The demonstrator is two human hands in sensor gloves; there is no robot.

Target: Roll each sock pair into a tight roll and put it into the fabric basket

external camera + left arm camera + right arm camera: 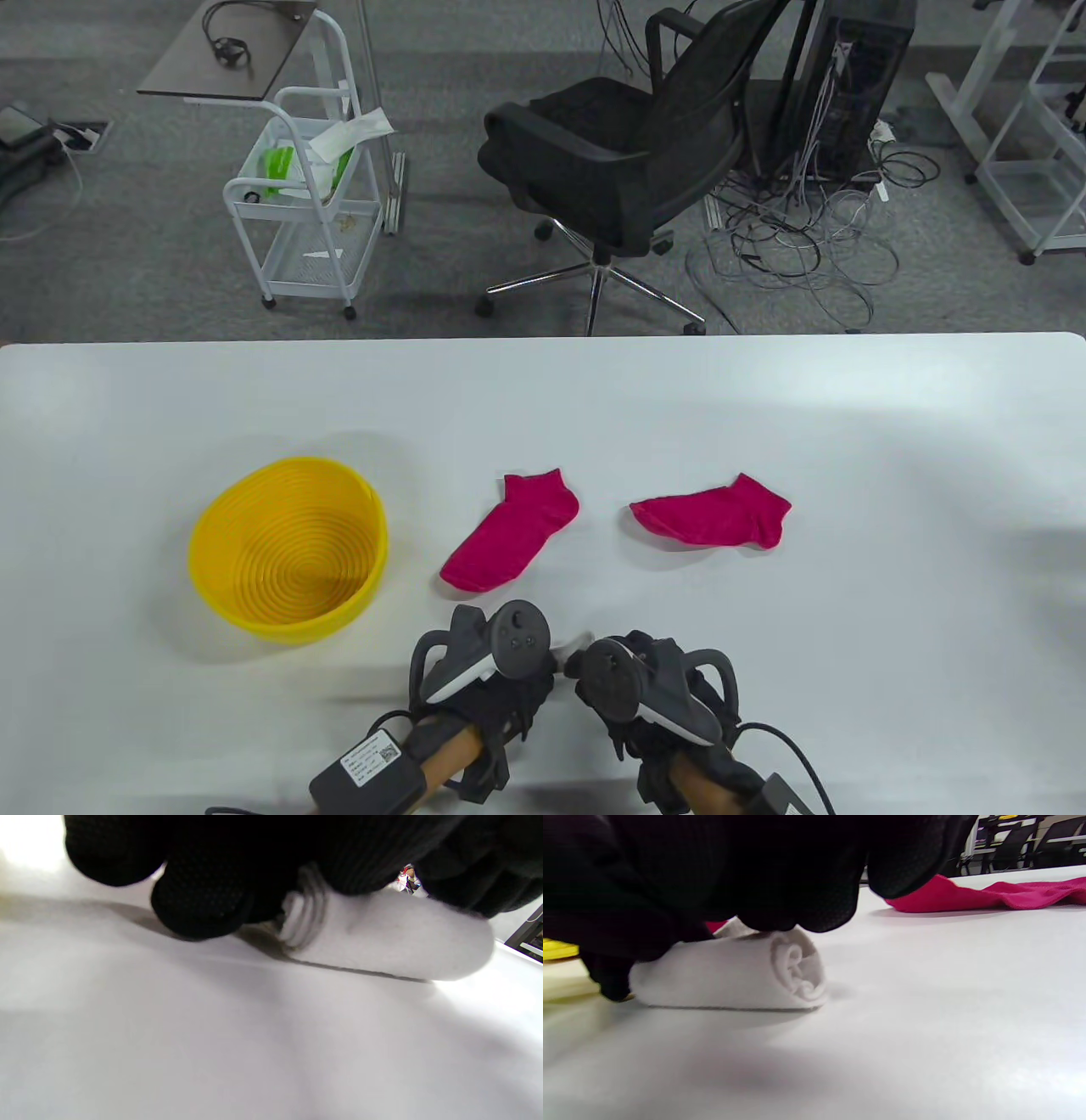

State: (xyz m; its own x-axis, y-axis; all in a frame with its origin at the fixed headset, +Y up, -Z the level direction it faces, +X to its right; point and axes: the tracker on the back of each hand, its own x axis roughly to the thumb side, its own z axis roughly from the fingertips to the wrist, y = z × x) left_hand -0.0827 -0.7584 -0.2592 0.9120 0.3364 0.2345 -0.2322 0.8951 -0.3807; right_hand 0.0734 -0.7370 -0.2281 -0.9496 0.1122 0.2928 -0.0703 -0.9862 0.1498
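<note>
1. Hands meet at the near edge of the desk [764, 407]: the left hand [484, 679] and the right hand [653, 688] sit side by side, each with a tracker on its back, and from above only a sliver of white shows between them.
2. Wrist views show what the table view hides: a white sock roll [729, 976] lies on the desk under both hands. In the right wrist view the spiral end of the roll faces the camera, and the right hand's fingers [801, 899] curl over its top, clamped on it.
3. In the left wrist view the other end of the white sock roll [382, 938] shows its layered folds, with the left hand's fingers [199, 899] curled down onto it and touching the desk just beside it.
4. Two pink socks lie flat and unrolled farther back on the desk: one pink sock [513, 531] near the basket, the other pink sock [717, 514] to its right, apart from each other.
5. The yellow basket [288, 548] stands left of the socks, upright, its ribbed inside bare.
6. An office chair [628, 144] and a white cart [305, 195] stand on the floor beyond the desk.
</note>
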